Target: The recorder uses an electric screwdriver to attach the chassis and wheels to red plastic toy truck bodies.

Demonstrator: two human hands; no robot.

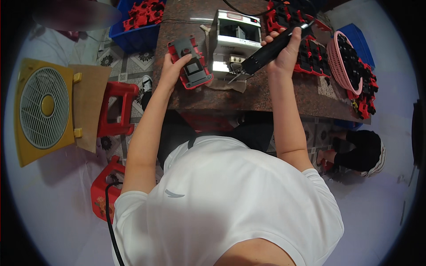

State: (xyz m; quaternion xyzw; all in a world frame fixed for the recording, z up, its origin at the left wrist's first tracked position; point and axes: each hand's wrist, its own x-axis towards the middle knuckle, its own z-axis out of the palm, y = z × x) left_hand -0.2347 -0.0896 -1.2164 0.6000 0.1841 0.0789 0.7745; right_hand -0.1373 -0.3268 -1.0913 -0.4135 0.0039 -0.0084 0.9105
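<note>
Holding a part (194, 73) in the fingers of the left hand (172, 72), and a tool (264, 54) in those of the right hand (285, 56), near a silver box (233, 45).

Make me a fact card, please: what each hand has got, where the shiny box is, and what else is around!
Left hand: on a red-and-black part, thumb over its top
Right hand: wrapped around a black handheld tool, thin tip pointing down and left
Shiny box: on the speckled table, between the two hands
Right side: pink basket with black pieces inside
Far left corner: blue bin with red pieces inside
Left on the floor side: yellow fan, red stool
</note>
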